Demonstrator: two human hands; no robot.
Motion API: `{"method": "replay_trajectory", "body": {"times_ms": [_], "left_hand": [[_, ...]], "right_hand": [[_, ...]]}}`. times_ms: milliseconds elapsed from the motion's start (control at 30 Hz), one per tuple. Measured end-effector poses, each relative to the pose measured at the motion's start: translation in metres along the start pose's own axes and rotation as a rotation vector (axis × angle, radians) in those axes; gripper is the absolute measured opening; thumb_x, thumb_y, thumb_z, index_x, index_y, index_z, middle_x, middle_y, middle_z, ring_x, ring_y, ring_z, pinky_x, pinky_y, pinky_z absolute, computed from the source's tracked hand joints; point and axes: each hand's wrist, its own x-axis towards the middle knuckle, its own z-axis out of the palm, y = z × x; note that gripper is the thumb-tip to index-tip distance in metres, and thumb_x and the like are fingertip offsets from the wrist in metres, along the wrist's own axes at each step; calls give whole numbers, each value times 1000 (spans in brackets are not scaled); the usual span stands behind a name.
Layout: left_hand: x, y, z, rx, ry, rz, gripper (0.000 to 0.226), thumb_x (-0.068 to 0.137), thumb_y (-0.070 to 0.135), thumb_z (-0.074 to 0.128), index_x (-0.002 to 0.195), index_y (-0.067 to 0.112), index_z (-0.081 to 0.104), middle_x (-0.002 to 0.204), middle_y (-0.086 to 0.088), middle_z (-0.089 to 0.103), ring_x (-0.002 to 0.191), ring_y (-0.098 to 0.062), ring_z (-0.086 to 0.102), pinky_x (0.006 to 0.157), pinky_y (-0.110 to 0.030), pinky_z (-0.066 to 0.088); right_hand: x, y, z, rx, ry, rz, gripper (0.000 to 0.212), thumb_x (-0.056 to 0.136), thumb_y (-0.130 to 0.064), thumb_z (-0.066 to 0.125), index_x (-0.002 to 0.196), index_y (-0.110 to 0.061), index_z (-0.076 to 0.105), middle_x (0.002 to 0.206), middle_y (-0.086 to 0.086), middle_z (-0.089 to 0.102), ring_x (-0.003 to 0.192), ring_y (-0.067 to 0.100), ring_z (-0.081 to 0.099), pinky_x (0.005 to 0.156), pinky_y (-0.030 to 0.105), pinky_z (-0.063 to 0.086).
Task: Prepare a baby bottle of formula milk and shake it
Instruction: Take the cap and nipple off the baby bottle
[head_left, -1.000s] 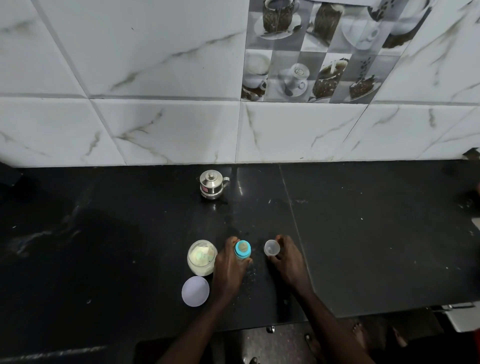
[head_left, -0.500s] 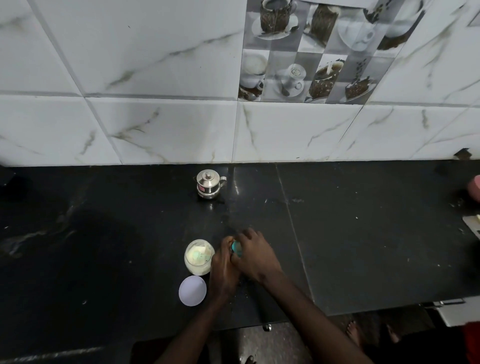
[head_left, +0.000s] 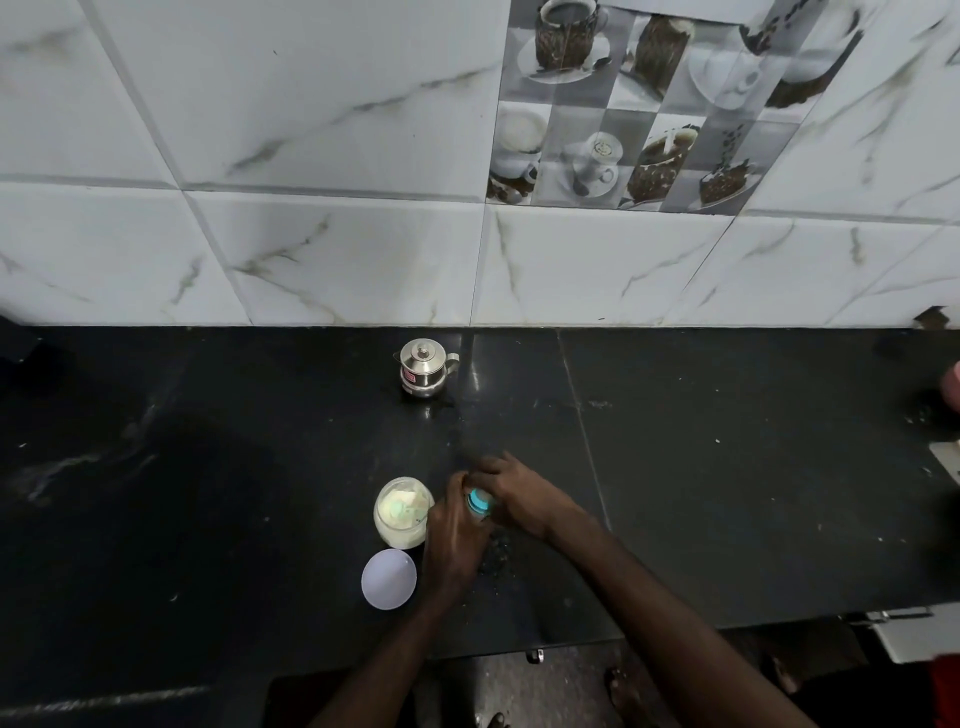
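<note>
The baby bottle (head_left: 479, 504) stands on the black counter (head_left: 727, 493) near its front edge; only its blue collar shows between my hands. My left hand (head_left: 452, 545) wraps the bottle's body from the left. My right hand (head_left: 519, 499) closes over the bottle's top from the right; the clear cap is hidden under it. An open jar of pale formula powder (head_left: 402, 514) with a scoop inside stands just left of the bottle, touching my left hand. The jar's white lid (head_left: 388, 578) lies flat in front of it.
A small steel pot with a lid (head_left: 423, 368) stands farther back near the tiled wall. Spilled specks lie on the counter right of the bottle. A pink object (head_left: 955, 384) and a pale item show at the right edge. The counter's front edge is close to my wrists.
My right hand picked up the clear cap from the counter right of the bottle and moved left onto the bottle's top. My left hand stayed on the bottle.
</note>
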Motion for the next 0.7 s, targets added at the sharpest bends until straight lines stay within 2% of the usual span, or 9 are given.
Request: {"method": "replay_trajectory", "body": {"times_ms": [33, 100, 167, 233, 300, 400, 467, 567, 700], "left_hand": [[0, 0, 0, -11, 0, 6, 48, 84, 10, 75, 122, 27, 52, 107, 7, 67, 96, -11, 69, 79, -42, 59], [-1, 1, -1, -49, -10, 13, 47, 84, 11, 75, 122, 28, 52, 105, 9, 67, 95, -6, 69, 77, -41, 59], [-1, 4, -2, -54, -26, -9, 47, 86, 15, 73, 124, 31, 51, 105, 9, 68, 94, -6, 68, 78, -39, 58], [0, 3, -1, -25, -18, -21, 51, 84, 13, 74, 126, 28, 50, 108, 7, 68, 96, -10, 69, 82, -39, 58], [1, 1, 1, 3, -20, -3, 57, 80, 7, 76, 125, 27, 48, 108, 5, 66, 96, -12, 69, 81, -42, 59], [3, -3, 3, -27, -23, -14, 59, 81, 8, 73, 127, 33, 46, 109, 7, 67, 98, -11, 70, 80, -43, 59], [4, -1, 2, -45, -29, -35, 57, 85, 11, 71, 131, 32, 46, 111, 7, 67, 100, -11, 70, 83, -42, 59], [5, -3, 2, 26, -46, -22, 59, 86, 12, 74, 136, 23, 45, 114, 5, 66, 103, -11, 69, 87, -34, 58], [9, -6, 10, 107, -43, 7, 53, 87, 14, 75, 132, 18, 47, 116, 0, 63, 105, -14, 67, 92, -37, 57]], "right_hand": [[-2, -4, -2, 16, -11, 4, 54, 83, -15, 75, 134, -6, 61, 133, 18, 60, 121, 35, 57, 103, 43, 43], [-6, -12, -3, 23, 1, 121, 63, 83, -30, 75, 140, -15, 53, 143, 10, 50, 127, 29, 51, 102, 43, 47], [-5, -15, -5, 0, 26, 237, 55, 84, -41, 71, 132, -21, 54, 135, 4, 50, 119, 29, 58, 89, 43, 55], [-2, -15, -7, -20, -1, 199, 47, 84, -33, 71, 128, -20, 59, 128, 4, 55, 112, 32, 63, 85, 43, 56], [0, -13, -8, -61, -62, 97, 55, 82, -22, 75, 135, -20, 58, 134, 5, 56, 115, 33, 60, 91, 46, 55], [-3, -15, -8, -30, -59, 155, 72, 79, -30, 78, 143, -24, 47, 143, 5, 49, 123, 31, 56, 96, 47, 54], [-4, -15, -9, -20, -37, 195, 68, 80, -34, 77, 141, -25, 48, 138, 4, 53, 119, 30, 59, 92, 45, 55], [-3, -11, -14, -37, -17, 110, 56, 86, -24, 74, 138, -20, 56, 130, 6, 61, 115, 31, 62, 88, 43, 55], [-5, -4, -15, -129, -46, 3, 60, 90, -25, 71, 146, -23, 48, 144, 2, 52, 123, 29, 53, 82, 45, 55]]}}
